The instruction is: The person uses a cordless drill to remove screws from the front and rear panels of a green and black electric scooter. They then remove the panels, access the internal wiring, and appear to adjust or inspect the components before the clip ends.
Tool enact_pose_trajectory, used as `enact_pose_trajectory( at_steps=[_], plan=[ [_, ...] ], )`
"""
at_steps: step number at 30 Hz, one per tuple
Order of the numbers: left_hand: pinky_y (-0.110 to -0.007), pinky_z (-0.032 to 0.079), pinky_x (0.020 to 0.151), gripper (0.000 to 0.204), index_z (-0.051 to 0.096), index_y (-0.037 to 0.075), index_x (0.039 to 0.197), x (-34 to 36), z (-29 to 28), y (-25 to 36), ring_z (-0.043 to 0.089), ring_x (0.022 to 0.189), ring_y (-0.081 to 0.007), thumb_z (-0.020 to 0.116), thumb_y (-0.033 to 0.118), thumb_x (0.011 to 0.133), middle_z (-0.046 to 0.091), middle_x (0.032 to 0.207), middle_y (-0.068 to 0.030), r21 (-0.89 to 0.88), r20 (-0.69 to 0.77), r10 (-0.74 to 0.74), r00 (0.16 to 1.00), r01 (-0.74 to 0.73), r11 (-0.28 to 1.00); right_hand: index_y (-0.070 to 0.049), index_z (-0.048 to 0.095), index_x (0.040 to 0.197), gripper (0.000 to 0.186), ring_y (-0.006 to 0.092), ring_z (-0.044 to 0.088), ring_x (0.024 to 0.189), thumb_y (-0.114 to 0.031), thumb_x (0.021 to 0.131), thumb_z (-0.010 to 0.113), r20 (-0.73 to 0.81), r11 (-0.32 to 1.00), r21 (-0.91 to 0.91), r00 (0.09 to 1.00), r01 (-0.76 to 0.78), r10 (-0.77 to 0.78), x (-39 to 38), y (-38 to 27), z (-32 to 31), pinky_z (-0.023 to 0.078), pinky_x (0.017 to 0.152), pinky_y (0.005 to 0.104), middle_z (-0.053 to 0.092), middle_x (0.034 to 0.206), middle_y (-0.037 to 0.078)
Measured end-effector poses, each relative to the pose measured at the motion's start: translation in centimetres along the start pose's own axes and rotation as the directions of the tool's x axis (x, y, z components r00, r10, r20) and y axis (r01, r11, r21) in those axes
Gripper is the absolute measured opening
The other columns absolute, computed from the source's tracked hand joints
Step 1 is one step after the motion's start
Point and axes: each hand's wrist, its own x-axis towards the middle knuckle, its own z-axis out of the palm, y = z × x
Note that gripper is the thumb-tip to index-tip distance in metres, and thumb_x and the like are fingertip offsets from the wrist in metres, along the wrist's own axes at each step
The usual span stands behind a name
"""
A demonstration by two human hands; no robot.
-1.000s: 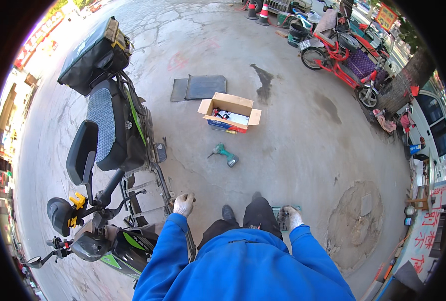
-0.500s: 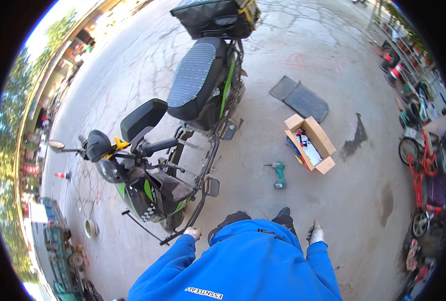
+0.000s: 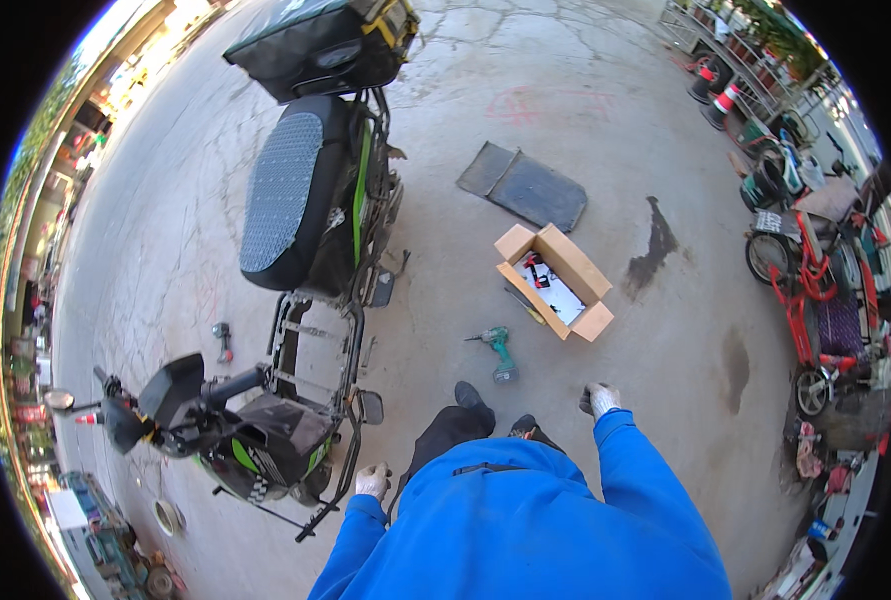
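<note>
My left hand (image 3: 373,481), in a pale glove, hangs beside my leg near the front of a black and green electric scooter (image 3: 335,225). Its fingers curl loosely, and nothing shows in them. My right hand (image 3: 599,399), gloved too, is held out at my right side with fingers curled in and no object visible. On the ground ahead of me lies a green cordless drill (image 3: 499,352). Just beyond it stands an open cardboard box (image 3: 577,262) with small red, black and white items inside. Both hands are apart from all of these.
A dark flat panel (image 3: 537,190) lies behind the box. Another power tool (image 3: 223,342) rests on the ground beyond the scooter's footwell. Along the right stand a red bike (image 3: 805,290), a traffic cone (image 3: 720,106) and clutter. A round pot (image 3: 168,517) sits at the left.
My view has shifted, so the scooter, box and drill appear further left. One foot has stepped forward. My right hand has swung forward, and the second power tool has come into sight.
</note>
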Motion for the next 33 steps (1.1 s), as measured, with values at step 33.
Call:
enact_pose_trajectory(
  at_steps=[33],
  plan=[
    [-0.040, 0.054, 0.089, 0.054, 0.068, -0.006, 0.124, 32.7, -17.7, 61.2, 0.070, 0.095, -0.0312, 0.056, 0.043, 0.107, 0.075, 0.106, -0.0201, 0.545, -0.723, 0.574, 0.384, -0.193, 0.816, 0.013, 0.067, 0.115, 0.030, 0.0256, 0.075, 0.089, -0.003, 0.094, 0.055, 0.243, 0.968, -0.249, 0.966, -0.021, 0.084, 35.2, -33.6, 21.4, 0.064, 0.079, 0.0334, 0.073, 0.101, 0.021]
  ],
)
